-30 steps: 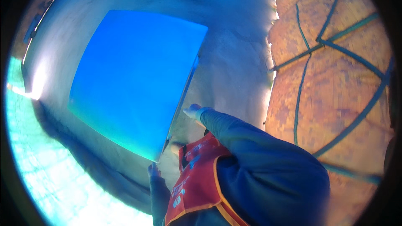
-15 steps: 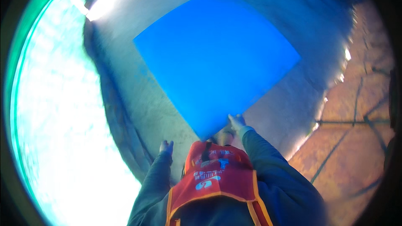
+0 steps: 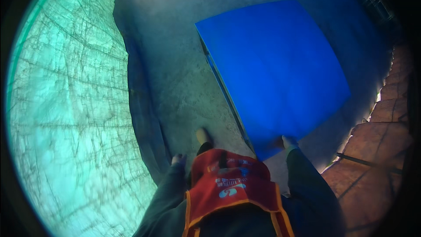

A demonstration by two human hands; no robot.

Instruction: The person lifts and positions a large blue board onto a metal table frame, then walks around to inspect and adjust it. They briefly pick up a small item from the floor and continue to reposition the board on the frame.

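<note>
Through the head camera I make out one red apron (image 3: 234, 177) with orange trim, bearing a white emblem and pale lettering too small to read. I count one blue square tabletop (image 3: 274, 70), ahead and to the right. Of two hands, the right hand (image 3: 289, 141) is at its near edge, the left hand (image 3: 178, 159) apart from it; I cannot tell either's grip. One foot (image 3: 203, 136) shows.

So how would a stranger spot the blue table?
From the pale green sheeting on the left, cross the grey floor rightward. There, by the right hand, is the blue table; its vivid four-cornered top sets it apart from the floor.
</note>
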